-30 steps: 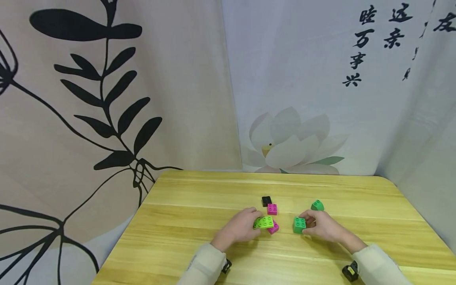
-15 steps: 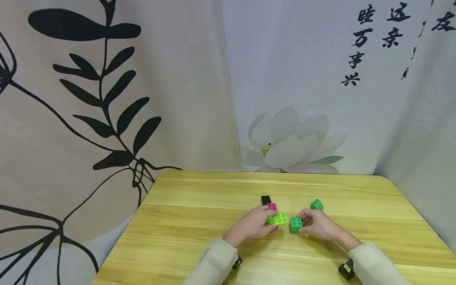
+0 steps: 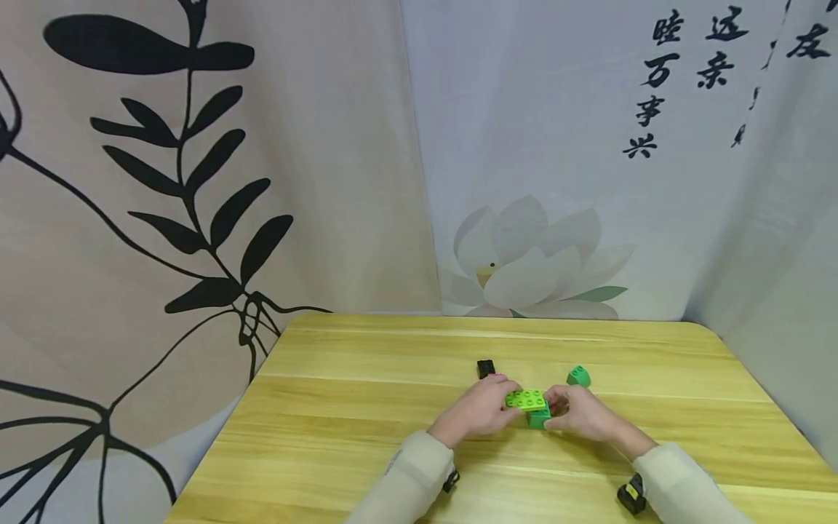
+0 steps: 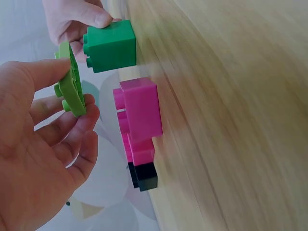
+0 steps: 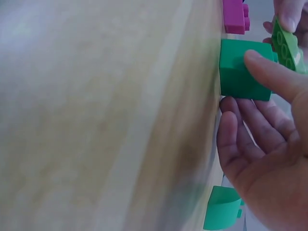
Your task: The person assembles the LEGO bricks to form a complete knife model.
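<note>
Pinched between the thumb and fingers of my left hand [image 3: 481, 407] is a lime-green studded plate brick [image 3: 526, 399], its studs facing up. It hovers near the top of a green building brick [image 3: 539, 418]; the left wrist view shows a gap between them. My right hand [image 3: 583, 413] holds that green brick from its right side, thumb on one face [image 5: 240, 72] and fingers at another. The brick stands on the table with its studs up. Two magenta bricks [image 4: 141, 108] stand beside it, mostly hidden behind my left hand in the head view.
A black brick [image 3: 486, 368] stands at the far end of the magenta ones. Behind my right hand lies a green brick with a curved side [image 3: 579, 375]. The wooden table [image 3: 314, 422] meets a printed curtain [image 3: 353, 182] at its back edge.
My left hand has carried the lime-green plate rightward, from over the magenta bricks to the green brick. My right hand has shifted the green brick slightly left.
</note>
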{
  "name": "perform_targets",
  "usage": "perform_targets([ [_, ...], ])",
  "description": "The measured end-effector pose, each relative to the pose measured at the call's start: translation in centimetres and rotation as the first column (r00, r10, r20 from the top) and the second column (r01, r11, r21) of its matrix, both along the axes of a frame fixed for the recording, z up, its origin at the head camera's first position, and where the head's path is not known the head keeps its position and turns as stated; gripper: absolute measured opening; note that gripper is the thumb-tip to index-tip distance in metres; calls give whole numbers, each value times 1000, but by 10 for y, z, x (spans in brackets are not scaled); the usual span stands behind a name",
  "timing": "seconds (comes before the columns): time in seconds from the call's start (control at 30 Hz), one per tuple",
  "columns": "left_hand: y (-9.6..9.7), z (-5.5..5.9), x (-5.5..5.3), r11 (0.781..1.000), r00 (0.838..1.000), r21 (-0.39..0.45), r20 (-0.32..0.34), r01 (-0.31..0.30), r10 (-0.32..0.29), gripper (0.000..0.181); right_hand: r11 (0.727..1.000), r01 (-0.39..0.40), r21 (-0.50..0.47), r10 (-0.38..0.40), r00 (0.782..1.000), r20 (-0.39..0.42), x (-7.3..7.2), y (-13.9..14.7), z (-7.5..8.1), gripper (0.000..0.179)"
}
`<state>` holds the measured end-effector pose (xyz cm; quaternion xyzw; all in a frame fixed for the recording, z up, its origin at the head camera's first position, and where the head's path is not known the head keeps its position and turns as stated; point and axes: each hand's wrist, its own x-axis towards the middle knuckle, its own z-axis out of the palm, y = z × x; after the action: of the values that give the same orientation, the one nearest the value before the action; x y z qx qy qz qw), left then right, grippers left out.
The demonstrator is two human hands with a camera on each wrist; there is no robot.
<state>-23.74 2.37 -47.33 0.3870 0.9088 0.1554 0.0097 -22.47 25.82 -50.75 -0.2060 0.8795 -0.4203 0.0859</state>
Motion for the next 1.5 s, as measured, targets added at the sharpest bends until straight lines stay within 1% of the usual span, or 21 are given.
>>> perform_targets([
  [0.23, 9, 0, -2, 999, 1000, -29, -4, 24, -24, 36, 1000, -5, -4, 6, 1000, 30, -1, -2, 3, 29],
  [0.4, 12, -3, -3, 999, 1000, -37, 18, 16, -15, 37, 1000, 4, -2, -4, 999, 54, -2, -1, 2, 29],
  [0.5, 13, -5, -3, 999, 999, -43, 35, 10, -9, 38, 1000, -4, -7, 4, 998, 58, -2, -1, 1, 29],
  [0.63, 15, -7, -3, 999, 999, -35, 39, 21, -19, 37, 1000, -12, -16, 13, 998, 55, -3, -1, 2, 31],
  [0.77, 16, -6, -3, 999, 999, -31, 27, 28, -27, 38, 1000, -14, -12, 14, 999, 47, -4, 0, 1, 32],
  [1.07, 19, -8, -2, 999, 1000, -43, 13, 5, -4, 39, 1000, -7, -7, 7, 998, 60, -4, -1, 3, 32],
  [1.27, 21, -10, -2, 1000, 1000, -27, -15, -3, 2, 39, 1000, -8, -15, 9, 998, 69, -3, -1, 3, 32],
  [1.5, 24, -8, 0, 1000, 999, 4, -40, -14, 14, 34, 1000, -7, -13, 8, 997, 76, -4, -1, 2, 35],
])
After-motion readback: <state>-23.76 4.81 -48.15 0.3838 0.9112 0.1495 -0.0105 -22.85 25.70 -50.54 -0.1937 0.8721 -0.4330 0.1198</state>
